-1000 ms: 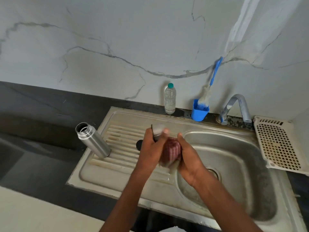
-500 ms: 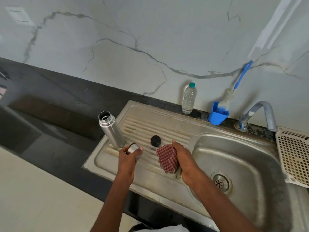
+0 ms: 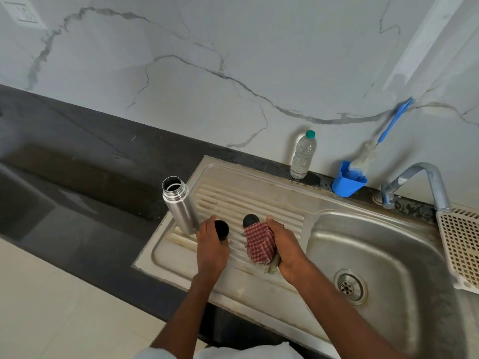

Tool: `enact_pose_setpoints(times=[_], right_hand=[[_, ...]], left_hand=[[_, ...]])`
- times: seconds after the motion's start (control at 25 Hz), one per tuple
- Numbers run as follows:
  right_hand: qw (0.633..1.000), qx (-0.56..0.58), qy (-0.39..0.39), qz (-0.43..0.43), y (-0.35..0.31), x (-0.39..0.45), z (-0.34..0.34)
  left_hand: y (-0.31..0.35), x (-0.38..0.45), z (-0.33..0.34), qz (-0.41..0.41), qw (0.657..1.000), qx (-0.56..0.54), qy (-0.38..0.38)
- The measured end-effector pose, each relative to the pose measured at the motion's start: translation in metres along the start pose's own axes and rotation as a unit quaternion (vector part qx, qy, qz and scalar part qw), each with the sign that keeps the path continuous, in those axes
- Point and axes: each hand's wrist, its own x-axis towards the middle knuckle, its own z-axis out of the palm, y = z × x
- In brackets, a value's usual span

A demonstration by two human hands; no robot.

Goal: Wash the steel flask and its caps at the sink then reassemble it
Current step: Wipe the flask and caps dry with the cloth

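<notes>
Your left hand (image 3: 211,248) is down on the ribbed drainboard (image 3: 282,216), fingers curled round the cup cap (image 3: 222,229), its dark open mouth facing up. Just to its left the steel flask (image 3: 179,204) stands upright and uncapped at the drainboard's left edge, close beside your left hand, though you can't tell whether they touch. Your right hand (image 3: 286,246) grips a bunched red checked cloth (image 3: 259,244), fingers wrapped over it. The small black stopper cap (image 3: 250,220) sits on the ribs right at the cloth's top edge, between your two hands. Behind the sink, a clear water bottle (image 3: 302,155) stands against the wall, and a blue cup (image 3: 347,181) holds a blue-handled brush (image 3: 388,125) next to the tap (image 3: 417,182). A white plastic basket (image 3: 460,244) sits on the right rim of the basin (image 3: 388,244)
</notes>
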Motion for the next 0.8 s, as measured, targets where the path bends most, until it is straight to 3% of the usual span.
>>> enact_pose_setpoints(times=[0.24,0.4,0.52,0.64,0.72,0.8], right_hand=[[0.995,0.099,-0.027,0.0,0.004,0.002,-0.012],[0.99,0.141,0.013,0.0,0.013,0.004,-0.027],[0.988,0.153,0.027,-0.004,0.018,0.006,-0.039],[0.983,0.176,0.046,-0.008,0.014,0.002,-0.052],[0.98,0.191,0.046,-0.005,0.009,-0.004,-0.06],[0.981,0.188,0.056,0.004,0.004,-0.012,-0.069]], left_hand=[[-0.004,0.005,0.006,0.022,0.995,0.1,0.0],[0.003,0.0,0.008,0.007,0.992,0.125,0.031],[0.021,-0.008,0.01,0.054,0.993,0.061,0.08],[0.054,-0.01,0.018,0.094,0.994,-0.031,0.047],[0.065,0.0,0.034,0.127,0.991,0.039,-0.005],[0.064,0.013,0.051,0.142,0.972,0.182,-0.051]])
